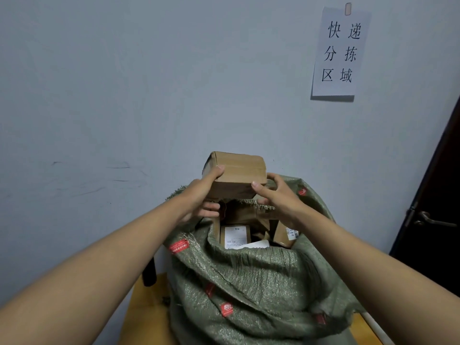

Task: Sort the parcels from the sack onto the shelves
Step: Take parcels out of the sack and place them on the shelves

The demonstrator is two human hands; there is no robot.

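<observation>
Head view. We see a brown cardboard parcel (235,174) held above the mouth of the green woven sack (249,282), both hands gripping it: the left hand (201,195) with thumb on top and fingers curled beneath, the right hand (278,195) with thumb and fingers clasping the right end. More labelled parcels (235,236) lie inside the sack. A paper sign (338,52) hangs on the wall (124,83); a dark door (433,207) stands at right.
</observation>
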